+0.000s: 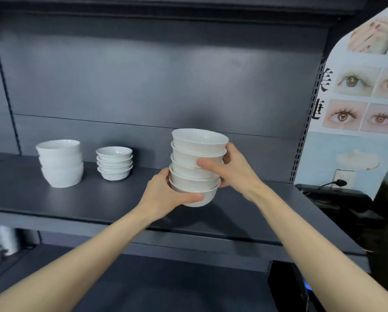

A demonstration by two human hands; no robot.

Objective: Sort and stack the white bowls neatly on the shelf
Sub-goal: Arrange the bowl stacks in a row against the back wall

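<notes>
Evidently the left hand [166,194] is cupping the base of the five-bowl stack [197,165], the right hand [231,170] gripping its side; next, lowering it level onto the shelf [98,199], at three o'clock of the small stack [114,163].

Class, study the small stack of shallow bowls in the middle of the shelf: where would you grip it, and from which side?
Probably low, at the bottom bowl's sloping wall on the small stack, fingers coming from left and right. The bowls nest upright and flare, so lifting the lowest carries all; the taller stack stands apart, leaving room.
</notes>
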